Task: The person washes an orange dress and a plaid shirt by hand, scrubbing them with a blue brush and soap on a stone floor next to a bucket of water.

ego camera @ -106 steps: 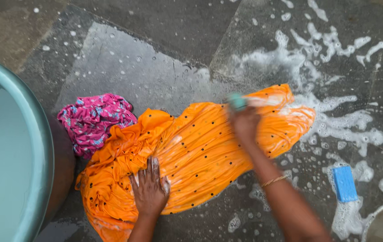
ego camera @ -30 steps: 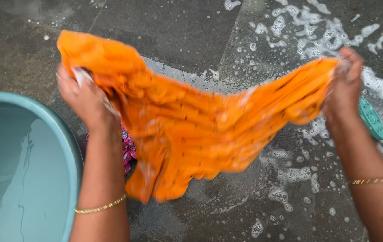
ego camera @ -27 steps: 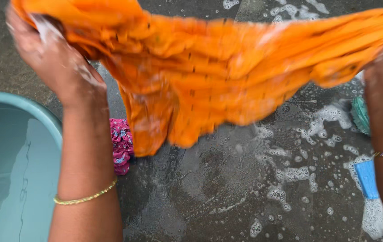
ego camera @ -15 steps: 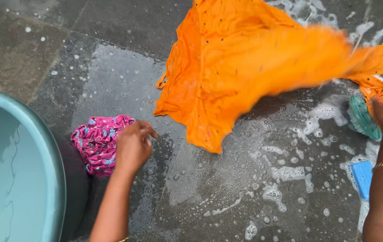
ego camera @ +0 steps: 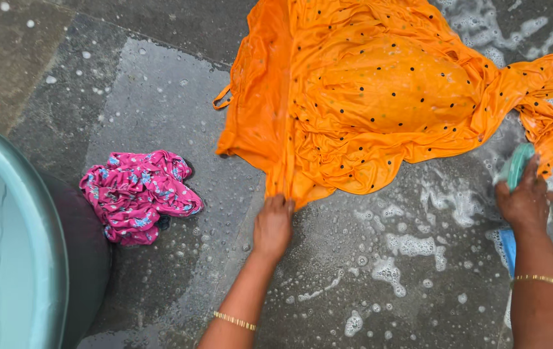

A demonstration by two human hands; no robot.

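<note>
On the wet stone floor (ego camera: 160, 97) an orange garment (ego camera: 380, 97) lies spread, soapy. Left hand (ego camera: 272, 227) pinches its near hem, fingers closed on the cloth. Right hand (ego camera: 526, 199) grips a green brush (ego camera: 517, 165), fingers wrapped around it, touching the garment's right corner. Left of the left fingers: pink cloth (ego camera: 139, 195), then a tub (ego camera: 11, 245).

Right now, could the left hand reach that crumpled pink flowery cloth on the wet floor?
Probably yes. The left hand pinches the orange dotted garment's hem, and only bare wet stone floor lies between it and the crumpled pink flowery cloth.
</note>
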